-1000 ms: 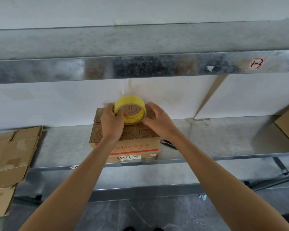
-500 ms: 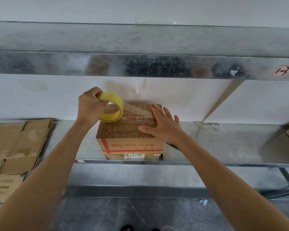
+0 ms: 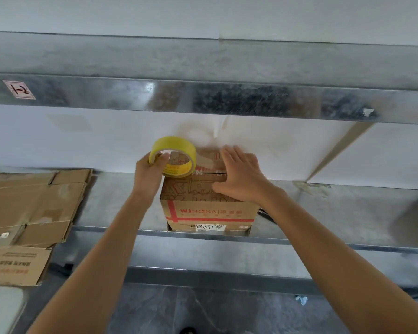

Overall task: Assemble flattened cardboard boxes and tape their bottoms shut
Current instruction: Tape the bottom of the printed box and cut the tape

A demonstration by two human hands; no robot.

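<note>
A small brown cardboard box (image 3: 208,210) with red "WINONA" print stands on a metal shelf (image 3: 336,213), its flaps folded shut on top. My left hand (image 3: 147,172) grips a yellow tape roll (image 3: 173,156) just above the box's left top edge. A clear strip of tape (image 3: 206,162) runs from the roll to the right across the box top. My right hand (image 3: 241,175) lies flat with straight fingers on the right part of the top, pressing the flaps and the tape end.
Flattened cardboard boxes (image 3: 32,203) lie stacked on the shelf at left, one hanging over the edge (image 3: 15,265). An upper metal shelf beam (image 3: 203,97) runs close overhead. A dark object (image 3: 266,213) lies behind the box at right. Grey floor below.
My left hand has pulled the roll away from my right hand to the left, drawing out a strip of tape. My right hand has flattened onto the box top.
</note>
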